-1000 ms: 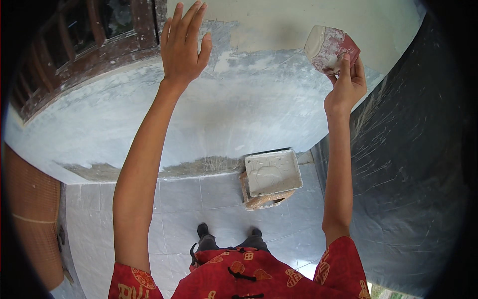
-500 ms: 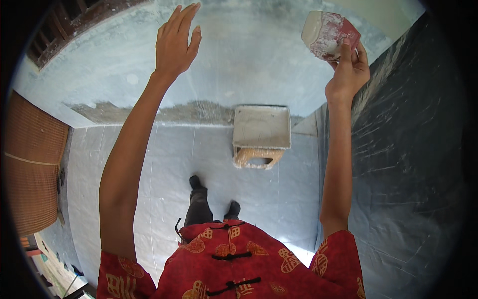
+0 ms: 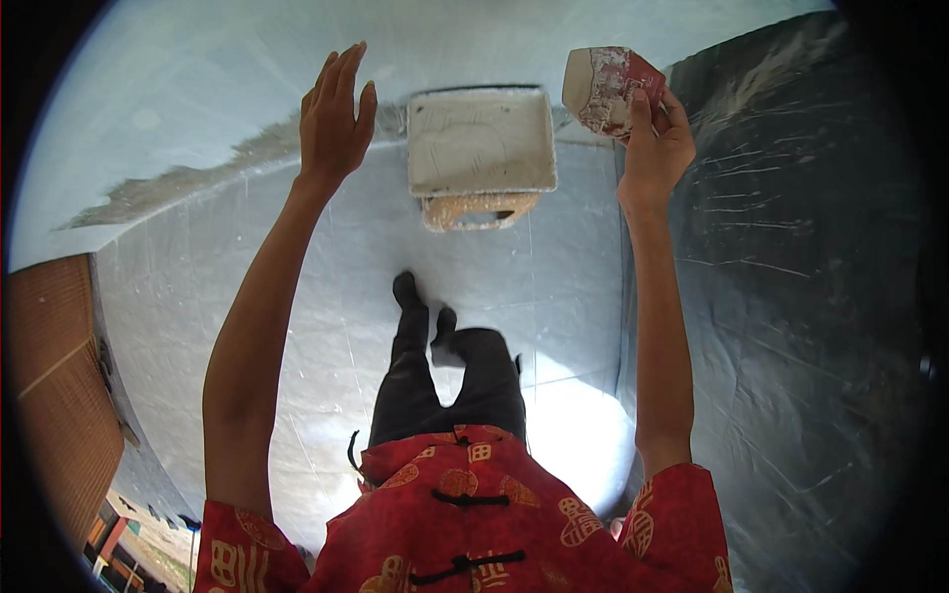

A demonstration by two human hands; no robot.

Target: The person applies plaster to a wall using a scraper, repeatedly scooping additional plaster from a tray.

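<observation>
Pinching a flat, angular red scraper (image 3: 615, 89) by its right-hand part, the right hand (image 3: 657, 148) sits at the upper right of the frame, thumb pressed on the near face and fingers curled behind. Smooth cream paste coats the scraper's left end, breaking into a rough, whitish smear across the red. At the upper left, the left hand (image 3: 336, 124) stretches out unclenched, its fingers long and fairly straight, the thumb standing apart from them. Between the hands, at upper centre, a shallow rectangular tray (image 3: 484, 191) with a crusted rim carries pale, streaky paste; it rests on a tan, paste-spattered stand (image 3: 440, 212) with an opening in its side. Beneath spreads a dull grey floor (image 3: 336, 257). Creased dark sheeting (image 3: 791, 326), scratched with white lines, fills the right side, while a ribbed brown woven panel (image 3: 64, 395) curves along the lower left.
</observation>
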